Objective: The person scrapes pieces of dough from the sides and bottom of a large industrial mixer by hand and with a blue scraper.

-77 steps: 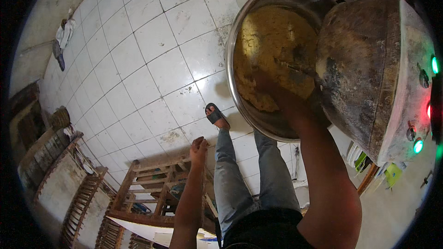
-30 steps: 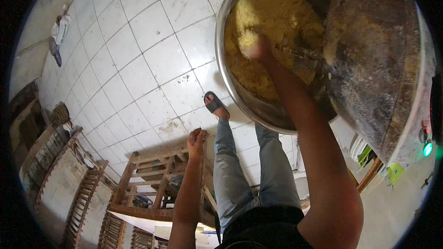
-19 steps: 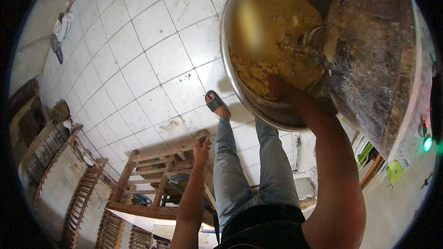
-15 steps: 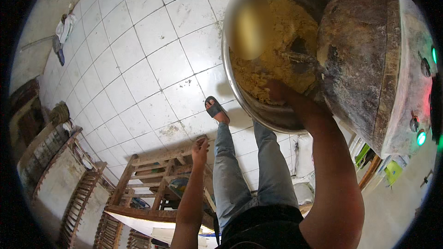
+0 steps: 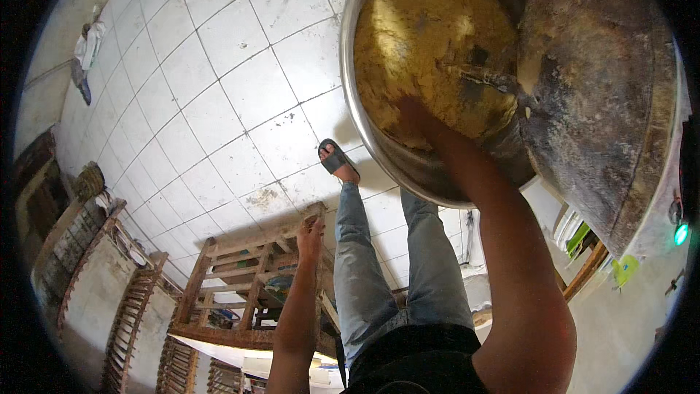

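Observation:
A wide steel bowl (image 5: 351, 66) holds crumbly yellow-brown mixture (image 5: 437, 22), with a metal mixing arm (image 5: 474, 79) reaching into it from a large, stained machine housing (image 5: 590, 87) at the right. My right hand (image 5: 415, 113) is down in the left lower part of the mixture; its fingers are dark and partly hidden, so their grip is unclear. My left hand (image 5: 310, 232) hangs beside my left leg near the top of a wooden slatted frame (image 5: 259, 277), fingers loosely bent and apart, holding nothing visible.
I stand on white floor tiles (image 5: 219, 102) in dark sandals (image 5: 332, 157). A grey-white cloth (image 5: 89, 47) lies by the far left wall. Wooden racks (image 5: 131, 321) line the lower left. Green items (image 5: 580, 241) and a wooden bar (image 5: 587, 270) sit below the machine at the right.
One second ago my right hand held a pale yellow clump; that clump is no longer visible. Since half a second ago the hand has shifted slightly left and up in the bowl.

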A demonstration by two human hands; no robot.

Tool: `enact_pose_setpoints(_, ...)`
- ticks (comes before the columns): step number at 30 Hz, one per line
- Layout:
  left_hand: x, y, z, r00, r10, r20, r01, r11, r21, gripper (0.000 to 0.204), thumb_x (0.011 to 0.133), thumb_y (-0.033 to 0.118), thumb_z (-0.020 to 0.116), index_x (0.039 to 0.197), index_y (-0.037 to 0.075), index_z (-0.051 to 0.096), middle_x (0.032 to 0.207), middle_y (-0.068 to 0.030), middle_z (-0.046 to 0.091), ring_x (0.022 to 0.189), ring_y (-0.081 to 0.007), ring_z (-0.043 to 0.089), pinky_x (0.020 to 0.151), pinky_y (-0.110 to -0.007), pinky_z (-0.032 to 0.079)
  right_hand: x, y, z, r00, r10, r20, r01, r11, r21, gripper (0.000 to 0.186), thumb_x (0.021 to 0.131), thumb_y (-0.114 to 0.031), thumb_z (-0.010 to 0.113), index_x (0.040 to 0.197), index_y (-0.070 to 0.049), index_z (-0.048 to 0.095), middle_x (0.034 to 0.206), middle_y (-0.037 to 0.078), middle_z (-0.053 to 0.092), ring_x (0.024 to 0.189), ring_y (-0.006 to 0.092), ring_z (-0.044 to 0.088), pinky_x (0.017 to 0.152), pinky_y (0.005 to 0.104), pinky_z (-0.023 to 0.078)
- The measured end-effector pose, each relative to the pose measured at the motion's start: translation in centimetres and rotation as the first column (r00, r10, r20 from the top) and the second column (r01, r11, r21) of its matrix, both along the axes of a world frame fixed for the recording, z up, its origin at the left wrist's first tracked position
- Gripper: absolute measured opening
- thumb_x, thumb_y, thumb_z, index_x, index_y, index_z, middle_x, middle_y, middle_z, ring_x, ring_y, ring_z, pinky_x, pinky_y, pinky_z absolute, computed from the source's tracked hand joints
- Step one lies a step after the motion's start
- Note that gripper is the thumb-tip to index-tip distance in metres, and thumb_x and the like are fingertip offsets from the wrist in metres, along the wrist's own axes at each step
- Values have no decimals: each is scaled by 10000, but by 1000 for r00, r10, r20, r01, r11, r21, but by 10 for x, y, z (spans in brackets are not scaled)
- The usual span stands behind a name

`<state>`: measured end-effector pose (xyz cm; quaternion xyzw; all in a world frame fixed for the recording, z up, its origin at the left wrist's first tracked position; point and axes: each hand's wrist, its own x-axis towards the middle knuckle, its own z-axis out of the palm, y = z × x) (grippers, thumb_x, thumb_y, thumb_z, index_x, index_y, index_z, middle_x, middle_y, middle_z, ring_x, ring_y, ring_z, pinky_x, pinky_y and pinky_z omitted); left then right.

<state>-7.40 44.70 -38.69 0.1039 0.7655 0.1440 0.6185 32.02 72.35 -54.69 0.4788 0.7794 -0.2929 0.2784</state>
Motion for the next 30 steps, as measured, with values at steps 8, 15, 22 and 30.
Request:
enact_pose_setpoints(8,28,50,45,999,37,35,-41,989,144,345,956,260,643,1203,20,614,1021,-83,685,928,-177,657,759,-335,521,73,-29,71,970,-189,-153,151,961,-232,488,810,-62,645,1291,-144,634,1273,189,584,1193,344,560,1018,487,447)
enact_pose_setpoints(15,12,53,16,999,25,25,-28,995,95,409,962,272,637,1277,17,578,1207,-123,627,1050,-243,632,871,-377,522,-9,107,-3,970,-174,-171,209,954,213,346,727,-150,674,1043,-9,659,982,226,638,927,388,602,822,520,473)
enact_pose_setpoints(22,4,-8,1,999,-11,37,10,1000,26,438,949,314,658,1261,16,583,1150,-118,650,1025,-231,650,834,-377,522,-6,33,-20,944,-241,-227,270,956,110,411,778,-222,689,1118,1,628,1073,242,612,984,383,584,880,511,464)
enact_pose_setpoints(30,12,6,25,997,66,39,-71,985,154,491,934,366,662,1256,3,592,1106,-102,673,994,-216,659,822,-368,522,43,-16,66,975,183,-127,-196,976,-100,415,823,-204,669,1208,-52,658,1091,196,640,993,333,613,930,523,474)
